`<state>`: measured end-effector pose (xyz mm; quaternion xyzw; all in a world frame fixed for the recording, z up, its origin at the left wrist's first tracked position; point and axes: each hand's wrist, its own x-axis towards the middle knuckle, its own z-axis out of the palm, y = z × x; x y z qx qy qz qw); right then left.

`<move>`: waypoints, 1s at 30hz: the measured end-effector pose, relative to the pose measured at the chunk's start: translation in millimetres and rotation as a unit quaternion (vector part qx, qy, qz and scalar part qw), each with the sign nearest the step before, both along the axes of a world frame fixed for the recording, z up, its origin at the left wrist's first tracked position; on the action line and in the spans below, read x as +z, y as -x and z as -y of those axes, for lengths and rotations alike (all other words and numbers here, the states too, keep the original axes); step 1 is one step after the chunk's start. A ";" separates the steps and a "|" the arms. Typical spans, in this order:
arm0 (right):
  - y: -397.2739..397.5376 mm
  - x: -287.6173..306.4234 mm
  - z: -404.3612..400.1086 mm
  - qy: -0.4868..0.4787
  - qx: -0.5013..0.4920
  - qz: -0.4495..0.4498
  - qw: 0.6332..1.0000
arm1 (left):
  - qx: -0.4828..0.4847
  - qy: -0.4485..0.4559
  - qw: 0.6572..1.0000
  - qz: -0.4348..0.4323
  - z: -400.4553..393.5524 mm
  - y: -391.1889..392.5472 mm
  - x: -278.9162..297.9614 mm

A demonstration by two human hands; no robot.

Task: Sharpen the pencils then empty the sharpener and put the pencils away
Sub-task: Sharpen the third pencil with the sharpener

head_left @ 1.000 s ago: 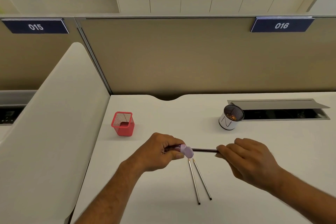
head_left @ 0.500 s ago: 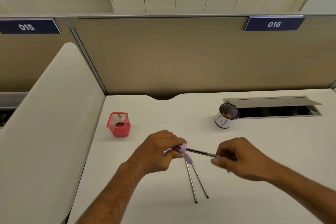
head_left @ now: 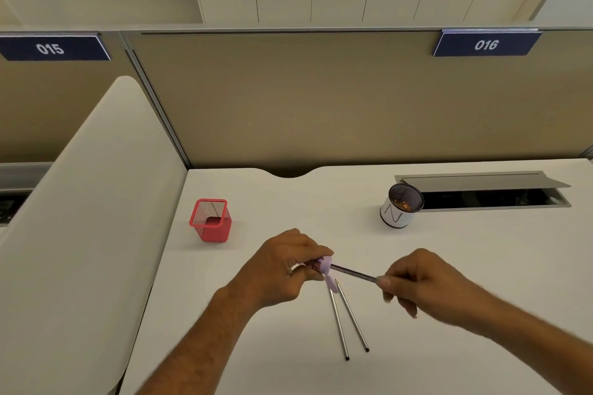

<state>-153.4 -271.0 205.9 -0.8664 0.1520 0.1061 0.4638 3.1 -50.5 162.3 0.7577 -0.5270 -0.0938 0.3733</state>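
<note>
My left hand [head_left: 282,269] grips the lilac sharpener [head_left: 325,268] at desk centre; my right hand [head_left: 423,285] pinches the pencil [head_left: 353,272] stuck into it. Two pencils [head_left: 348,321] lie at six o'clock, red mesh holder [head_left: 211,221] at ten.

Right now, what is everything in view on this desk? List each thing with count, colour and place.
held pencil: 1, dark, tip in the sharpener
sharpener: 1, lilac, in the left hand
loose pencils: 2, dark, on the desk below the hands
mesh holder: 1, red, desk left
mesh cup: 1, white-wrapped, desk right
cable hatch: 1, grey, open, desk back right
number plates: 2, navy, on the partition
left hand: grips the sharpener
right hand: pinches the held pencil
</note>
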 end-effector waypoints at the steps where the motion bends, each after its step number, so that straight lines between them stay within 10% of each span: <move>1: -2.6 4.0 1.9 -0.104 -0.023 -0.068 0.992 | -0.006 0.008 1.000 0.015 0.1 -0.6 0.1; 4: -5.7 11.6 4.5 -0.126 -0.009 -0.106 0.986 | -0.012 0.007 1.000 0.018 -0.3 -2.0 3.2; 7: -1.3 4.5 -2.1 0.089 0.007 0.016 0.996 | -0.001 -0.022 0.999 -0.030 -2.6 -5.7 4.2; 13: 11.6 -17.7 0.2 0.467 0.159 0.360 0.792 | 0.007 -0.089 0.980 -0.176 -4.7 -9.0 0.6; 16: 11.9 -21.2 1.3 0.482 0.158 0.369 0.779 | 0.005 -0.090 0.981 -0.173 -4.3 -5.8 -1.3; 23: 5.6 -7.4 -9.3 0.124 -0.009 0.098 0.987 | 0.001 0.024 1.000 0.020 0.7 -3.8 -1.3; 30: -2.4 5.5 0.6 -0.219 -0.068 -0.132 0.965 | 0.011 0.100 0.991 0.085 4.6 -1.2 -2.6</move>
